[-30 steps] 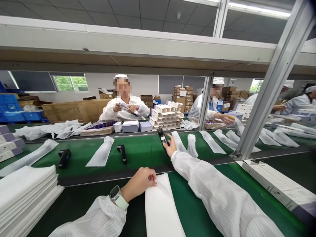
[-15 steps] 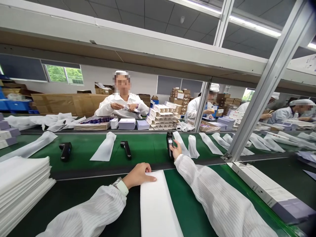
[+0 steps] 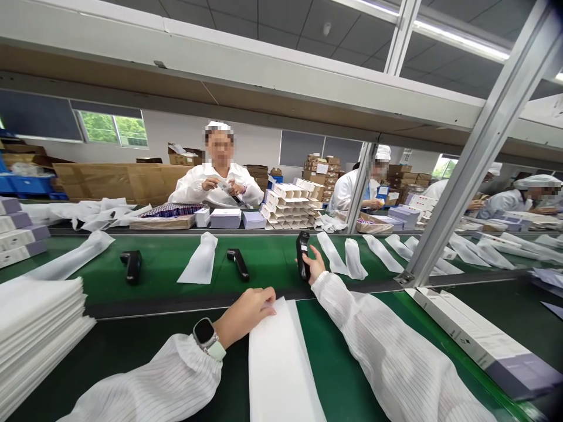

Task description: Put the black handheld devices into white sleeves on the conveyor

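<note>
My right hand [image 3: 315, 265] is wrapped around a black handheld device [image 3: 303, 255], held upright above the green belt. My left hand [image 3: 247, 312] pinches the top edge of a white foam sleeve [image 3: 281, 363] lying lengthwise in front of me. The sleeve's upper layer sits shifted off the layer beneath, which shows along its right side. On the belt lie a second black device [image 3: 238, 264] with an angled head and a third black device [image 3: 132, 266] farther left. Translucent white sleeves [image 3: 199, 258] are spread between and beyond them.
A tall stack of white foam sheets [image 3: 39, 346] stands at my left. Long white-and-purple boxes [image 3: 484, 340] lie at the right, near a slanted metal post [image 3: 475, 140]. Across the green belt [image 3: 272, 252], a co-worker [image 3: 217, 181] handles a small item beside stacked open cartons [image 3: 292, 205].
My left fingers have curled in at the sleeve's edge, and its upper layer has slid left off the lower one. Devices and sleeves on the belt have shifted right.
</note>
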Demonstrator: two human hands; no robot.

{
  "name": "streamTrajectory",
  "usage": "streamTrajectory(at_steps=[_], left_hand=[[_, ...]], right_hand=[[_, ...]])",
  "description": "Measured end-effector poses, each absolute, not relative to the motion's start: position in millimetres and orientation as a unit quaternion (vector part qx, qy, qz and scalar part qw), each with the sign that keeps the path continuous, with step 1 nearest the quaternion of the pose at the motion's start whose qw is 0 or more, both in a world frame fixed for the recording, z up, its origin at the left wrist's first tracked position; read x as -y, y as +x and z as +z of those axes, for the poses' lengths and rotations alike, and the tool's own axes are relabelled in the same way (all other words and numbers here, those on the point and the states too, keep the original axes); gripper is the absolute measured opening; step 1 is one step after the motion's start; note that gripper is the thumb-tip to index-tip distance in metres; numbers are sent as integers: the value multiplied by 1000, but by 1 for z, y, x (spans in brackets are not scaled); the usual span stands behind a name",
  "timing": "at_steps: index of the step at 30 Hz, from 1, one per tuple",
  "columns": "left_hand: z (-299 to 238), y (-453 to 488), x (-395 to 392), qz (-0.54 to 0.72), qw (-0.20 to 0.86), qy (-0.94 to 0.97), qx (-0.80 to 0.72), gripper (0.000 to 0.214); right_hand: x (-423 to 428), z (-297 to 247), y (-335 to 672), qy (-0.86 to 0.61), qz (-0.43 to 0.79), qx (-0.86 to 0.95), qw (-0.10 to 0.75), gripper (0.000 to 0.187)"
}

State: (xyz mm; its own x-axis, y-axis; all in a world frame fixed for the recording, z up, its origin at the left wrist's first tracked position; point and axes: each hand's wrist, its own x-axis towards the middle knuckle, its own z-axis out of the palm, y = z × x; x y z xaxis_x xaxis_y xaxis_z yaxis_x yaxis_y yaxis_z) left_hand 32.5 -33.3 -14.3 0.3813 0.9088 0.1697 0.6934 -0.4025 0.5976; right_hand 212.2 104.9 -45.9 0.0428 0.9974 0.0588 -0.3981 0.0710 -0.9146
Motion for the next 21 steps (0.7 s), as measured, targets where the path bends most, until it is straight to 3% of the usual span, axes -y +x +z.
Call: streamTrajectory(at_steps=[5, 8, 17, 21], left_hand=[[-16, 33, 37, 250, 39, 849, -463, 25], [-15, 34, 36, 220, 1, 853, -474, 25], [-14, 35, 33, 248, 39, 828, -501, 29], [3, 36, 32, 307, 106, 779, -536, 33]], right_hand=[[-76, -5, 209, -257, 655, 454, 547, 101], [-62, 5, 205, -237, 663, 498, 507, 103], [-48, -4, 184, -247, 667, 532, 459, 83], [-48, -7, 180, -268, 671, 552, 418, 55]])
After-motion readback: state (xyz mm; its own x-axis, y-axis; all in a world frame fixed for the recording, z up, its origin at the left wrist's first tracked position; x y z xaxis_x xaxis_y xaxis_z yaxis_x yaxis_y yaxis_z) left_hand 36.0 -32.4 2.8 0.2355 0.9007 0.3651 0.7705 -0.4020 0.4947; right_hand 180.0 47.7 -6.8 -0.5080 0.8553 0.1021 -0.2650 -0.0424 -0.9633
